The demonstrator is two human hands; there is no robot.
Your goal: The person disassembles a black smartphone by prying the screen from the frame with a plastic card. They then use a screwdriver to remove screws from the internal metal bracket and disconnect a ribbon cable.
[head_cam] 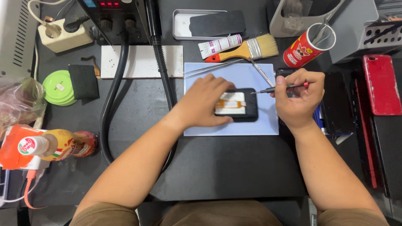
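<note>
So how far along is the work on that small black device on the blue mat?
Done: the black device lies open on the blue mat, its orange flex strip exposed. In hand: the left hand pins the device down while the right hand sets a thin tool at its upper right edge. Left: the strip looks still in place; tweezers and brush lie untouched.

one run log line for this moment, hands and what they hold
left hand: pressing black device on blue mat | right hand: gripping thin tool, tip at device edge | tweezers: idle on mat
</note>
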